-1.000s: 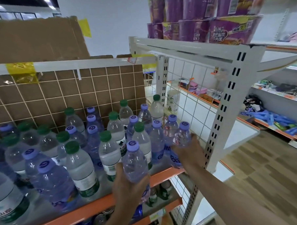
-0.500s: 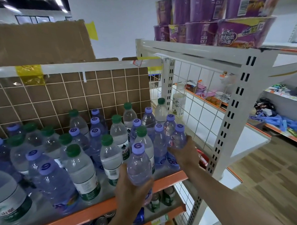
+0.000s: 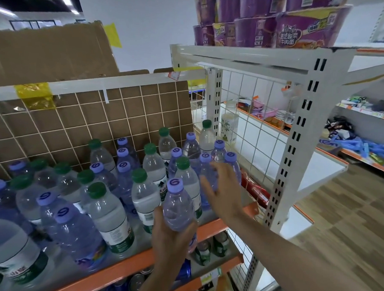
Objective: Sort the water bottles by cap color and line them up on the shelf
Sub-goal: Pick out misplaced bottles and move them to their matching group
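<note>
Green-capped [image 3: 144, 191] and purple-capped [image 3: 76, 234] water bottles stand mixed together on the orange-edged shelf [image 3: 100, 279]. My left hand [image 3: 171, 241] grips the lower body of a purple-capped bottle [image 3: 178, 203] and holds it upright just above the shelf's front edge. My right hand [image 3: 224, 192] is to its right with fingers spread and straight. It grips nothing, and its fingertips are at a cluster of purple-capped bottles [image 3: 231, 163] at the shelf's right end.
A white wire mesh side panel [image 3: 259, 142] and a perforated upright [image 3: 296, 145] close the shelf's right end. Cardboard [image 3: 50, 52] backs the rear mesh. Purple noodle bowls [image 3: 302, 28] sit on the shelf above. Cans [image 3: 137, 282] and small bottles fill the shelf below.
My right hand has let go of the purple-capped bottle at the shelf's right end and opened its fingers. My left hand still grips its purple-capped bottle, now a little higher.
</note>
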Tool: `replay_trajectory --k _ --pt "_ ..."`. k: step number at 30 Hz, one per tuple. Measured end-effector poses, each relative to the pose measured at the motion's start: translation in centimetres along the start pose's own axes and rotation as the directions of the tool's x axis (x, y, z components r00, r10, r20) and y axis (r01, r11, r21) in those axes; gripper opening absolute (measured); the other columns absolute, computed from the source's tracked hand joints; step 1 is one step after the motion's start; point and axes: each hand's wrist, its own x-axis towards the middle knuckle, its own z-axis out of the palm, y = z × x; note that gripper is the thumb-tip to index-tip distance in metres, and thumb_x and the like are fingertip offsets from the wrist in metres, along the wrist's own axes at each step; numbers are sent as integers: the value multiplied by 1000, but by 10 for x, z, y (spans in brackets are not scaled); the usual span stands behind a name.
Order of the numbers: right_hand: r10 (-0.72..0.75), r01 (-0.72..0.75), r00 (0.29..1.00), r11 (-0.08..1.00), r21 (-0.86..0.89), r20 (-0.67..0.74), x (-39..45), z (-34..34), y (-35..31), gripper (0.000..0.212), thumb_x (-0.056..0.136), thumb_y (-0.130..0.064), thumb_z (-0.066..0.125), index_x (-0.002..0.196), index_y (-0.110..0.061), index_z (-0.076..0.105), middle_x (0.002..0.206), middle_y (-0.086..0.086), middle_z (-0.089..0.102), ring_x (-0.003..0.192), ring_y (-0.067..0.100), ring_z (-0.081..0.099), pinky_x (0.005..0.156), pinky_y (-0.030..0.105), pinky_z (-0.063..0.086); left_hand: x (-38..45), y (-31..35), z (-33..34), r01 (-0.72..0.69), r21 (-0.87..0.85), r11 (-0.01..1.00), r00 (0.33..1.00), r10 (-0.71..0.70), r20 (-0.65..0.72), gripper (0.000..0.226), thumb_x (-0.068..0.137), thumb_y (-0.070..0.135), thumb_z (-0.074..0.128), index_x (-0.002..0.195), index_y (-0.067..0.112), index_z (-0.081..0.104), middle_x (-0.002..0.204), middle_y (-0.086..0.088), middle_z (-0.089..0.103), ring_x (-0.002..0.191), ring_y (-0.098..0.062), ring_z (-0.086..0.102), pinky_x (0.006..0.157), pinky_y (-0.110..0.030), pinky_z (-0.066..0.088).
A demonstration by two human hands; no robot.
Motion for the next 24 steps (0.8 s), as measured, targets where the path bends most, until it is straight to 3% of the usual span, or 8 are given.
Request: replay_trajectory --k 2,4,8,10,15,18,21,24 --pt "-65 58 980 997 45 188 5 7 -16 66 83 -64 44 131 -18 46 123 -3 52 115 12 46 94 30 43 -2 1 -2 3 -21 1000 1000 -3 0 47 58 30 79 94 38 50 86 8 67 79 -15 68 66 -37 59" --pt "-57 34 968 995 93 246 10 13 -25 72 81 -65 52 136 -22 41 130 -5 49 119 11 44 96 31 43 -4 0 -5 7 -36 999 1000 -7 11 50 60 24 80 96 44 51 90 11 68 81 -9 68 67 -30 57" --pt "35 -89 941 985 149 336 13 23 -28 77 80 -45 70 144 -25 32 143 -3 41 130 15 38 104 37 38 -11 1 -18 24 -74 997 1000 -23 17 52 67 9 82 103 36 54 94 14 69 82 -4 68 68 -27 54" --pt "52 -124 928 977 176 368 10 27 -25 80 78 -35 75 144 -24 31 142 -2 40 130 16 39 101 31 36 -13 2 -22 42 -92 995 999 -42 1 51 61 23 82 101 37 54 94 9 69 81 -7 68 68 -30 55" --pt "65 -141 948 963 229 311 -6 32 -19 75 82 -31 74 141 -17 29 127 -9 35 118 5 37 96 21 33 -16 -1 -28 84 -104 991 996 -87 -26 50 50 41 75 94 46 52 96 3 68 86 -18 68 74 -46 58" --pt "53 -126 968 948 293 245 -18 28 -10 71 79 -39 73 134 -17 35 124 -4 42 113 10 47 94 33 48 -14 -3 -28 74 -94 993 997 -74 1 52 57 31 76 101 43 52 99 4 67 88 -14 67 73 -39 58" --pt "68 -111 989 930 351 135 -28 15 -6 73 77 -56 66 132 -16 36 121 1 50 111 12 54 88 24 50 -11 1 -19 37 -73 997 999 -36 19 52 63 25 75 108 34 52 101 4 65 88 -10 66 72 -34 57" --pt "65 -62 998 934 352 2 -27 -1 -7 67 78 -46 72 129 -26 34 121 -1 48 110 13 55 87 23 50 -5 4 -4 55 -101 993 998 -54 12 44 75 5 73 107 23 49 90 -3 64 70 2 64 58 -19 54"
